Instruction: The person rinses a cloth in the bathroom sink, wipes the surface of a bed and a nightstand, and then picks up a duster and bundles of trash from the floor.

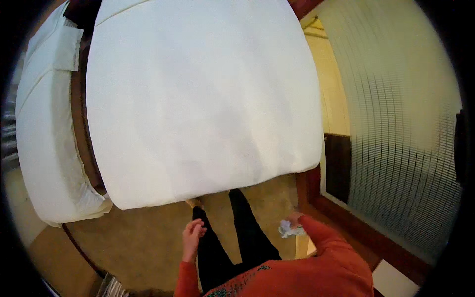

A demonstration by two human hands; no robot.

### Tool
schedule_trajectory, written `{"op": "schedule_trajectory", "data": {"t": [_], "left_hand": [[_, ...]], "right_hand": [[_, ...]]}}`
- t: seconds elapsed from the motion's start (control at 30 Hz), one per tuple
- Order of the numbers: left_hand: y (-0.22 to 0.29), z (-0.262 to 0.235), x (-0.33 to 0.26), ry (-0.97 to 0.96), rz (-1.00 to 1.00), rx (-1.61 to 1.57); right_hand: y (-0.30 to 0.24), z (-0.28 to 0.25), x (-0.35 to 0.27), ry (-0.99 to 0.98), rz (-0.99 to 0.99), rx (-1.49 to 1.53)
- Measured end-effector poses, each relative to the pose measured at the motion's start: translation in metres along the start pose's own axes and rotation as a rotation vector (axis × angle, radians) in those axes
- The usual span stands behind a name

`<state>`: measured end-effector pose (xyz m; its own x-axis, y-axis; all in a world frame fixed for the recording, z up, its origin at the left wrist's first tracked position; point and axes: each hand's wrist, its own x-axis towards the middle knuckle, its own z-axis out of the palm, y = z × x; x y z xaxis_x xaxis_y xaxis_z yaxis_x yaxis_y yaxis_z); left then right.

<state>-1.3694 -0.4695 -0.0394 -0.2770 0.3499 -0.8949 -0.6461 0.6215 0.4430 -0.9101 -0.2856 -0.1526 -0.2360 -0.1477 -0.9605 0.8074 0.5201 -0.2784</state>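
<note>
My right hand [295,218] is out to the right at the end of an orange-red sleeve, closed on a crumpled whitish-blue cloth [287,229]. The cloth bunches below and left of the fingers; its exact kind is blurred. My left hand [193,236] hangs in front of my left thigh with its fingers curled in, and nothing shows in it. Ahead of both hands lies a wide bed mattress [203,104] under a smooth white sheet. Neither hand touches it.
A narrower white-covered bed [44,123] stands at the left, across a dark gap. To the right are a ribbed translucent panel [396,123] and a dark red frame [346,222]. My dark-trousered legs stand on a brown floor [138,237] at the mattress edge.
</note>
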Motion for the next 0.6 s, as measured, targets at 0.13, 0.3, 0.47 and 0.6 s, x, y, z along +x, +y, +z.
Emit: {"op": "schedule_trajectory", "data": {"t": [0.13,0.3,0.47,0.6], "left_hand": [[0.006,0.019,0.009,0.025,0.013,0.028],[0.018,0.066,-0.012,0.065,0.064,-0.014],[-0.003,0.078,-0.029,-0.007,0.174,0.12],[-0.012,0.062,-0.077,0.1,0.183,0.314]], "right_hand": [[0.031,-0.074,-0.057,-0.018,-0.11,0.881],[0.003,-0.332,-0.098,0.906,-0.418,0.158],[0.039,-0.515,-0.015,1.415,-0.247,-0.315],[0.007,-0.483,0.051,1.263,0.08,-0.289]]}}
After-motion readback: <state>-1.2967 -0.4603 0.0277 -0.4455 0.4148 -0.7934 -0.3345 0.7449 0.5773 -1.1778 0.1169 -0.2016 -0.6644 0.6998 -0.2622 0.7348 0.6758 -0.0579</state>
